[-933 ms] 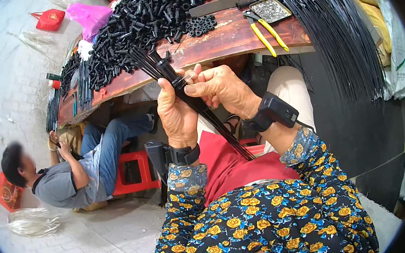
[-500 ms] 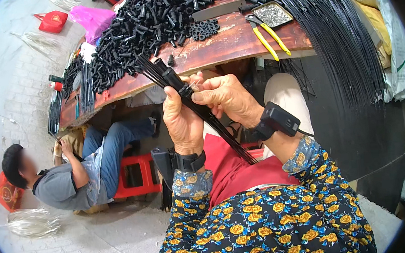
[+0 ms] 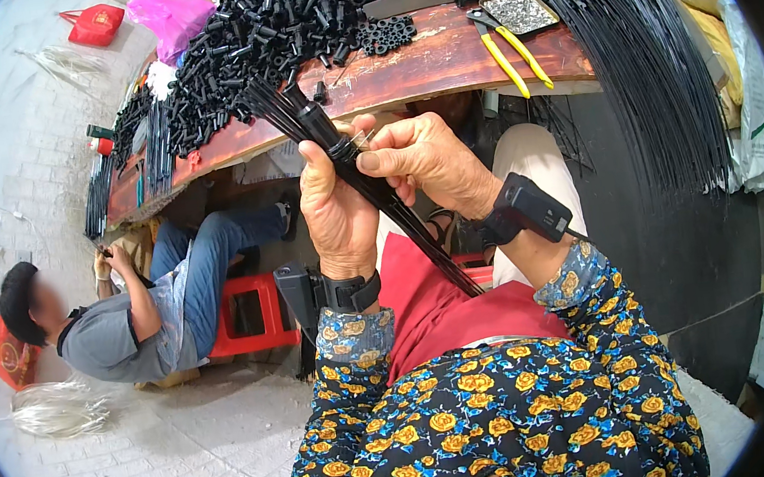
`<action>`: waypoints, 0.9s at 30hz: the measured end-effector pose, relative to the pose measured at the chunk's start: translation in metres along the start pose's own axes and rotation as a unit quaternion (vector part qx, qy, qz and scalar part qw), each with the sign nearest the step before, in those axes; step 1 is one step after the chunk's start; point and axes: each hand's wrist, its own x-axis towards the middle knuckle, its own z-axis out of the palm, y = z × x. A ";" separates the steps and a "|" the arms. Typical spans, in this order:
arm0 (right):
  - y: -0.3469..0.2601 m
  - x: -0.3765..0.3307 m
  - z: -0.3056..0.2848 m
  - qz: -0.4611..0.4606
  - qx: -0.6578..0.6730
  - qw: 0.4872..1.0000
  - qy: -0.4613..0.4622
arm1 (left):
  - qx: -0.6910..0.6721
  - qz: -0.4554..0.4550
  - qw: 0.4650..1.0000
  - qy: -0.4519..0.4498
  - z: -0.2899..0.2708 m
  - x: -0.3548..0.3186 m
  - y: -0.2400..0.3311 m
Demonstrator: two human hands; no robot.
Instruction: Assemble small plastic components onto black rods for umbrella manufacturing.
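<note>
A bundle of thin black rods [image 3: 411,226] slants across my lap, its upper end fanning out near the table edge. My left hand [image 3: 339,220] is closed around it from the left. Beside the rods at the upper part is a black tubular fitting [image 3: 318,122] with a ringed lower end. Close against that end, my right hand [image 3: 437,160] is closed in a pinch, thumb and fingertips together. A small thin shiny piece shows by these fingertips, too small to name. Part of the bundle is hidden behind my hands.
On the wooden table [image 3: 437,56] lie a heap of black tubular parts [image 3: 251,52], yellow-handled pliers [image 3: 511,53], a tray of small metal pieces [image 3: 518,10] and a flat blade [image 3: 413,0]. Long black rods [image 3: 633,54] hang over its right side. Another person [image 3: 121,322] sits at left.
The view has shifted slightly. My hands and the bundle sit a little higher and further left in the picture; both grips look the same.
</note>
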 end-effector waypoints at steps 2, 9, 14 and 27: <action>-0.003 -0.001 0.001 0.005 0.014 1.000 -0.009 | -0.005 -0.010 1.000 -0.011 0.000 0.001 0.000; -0.015 0.003 -0.003 -0.042 -0.041 0.998 -0.002 | 0.038 0.012 0.999 0.004 -0.004 0.004 -0.002; -0.031 0.009 -0.003 -0.090 -0.125 0.988 -0.011 | 0.102 -0.013 0.995 0.012 -0.017 0.001 0.009; -0.041 0.013 -0.024 0.004 -0.009 0.981 -0.196 | 0.100 -0.073 0.985 -0.122 -0.007 0.003 -0.011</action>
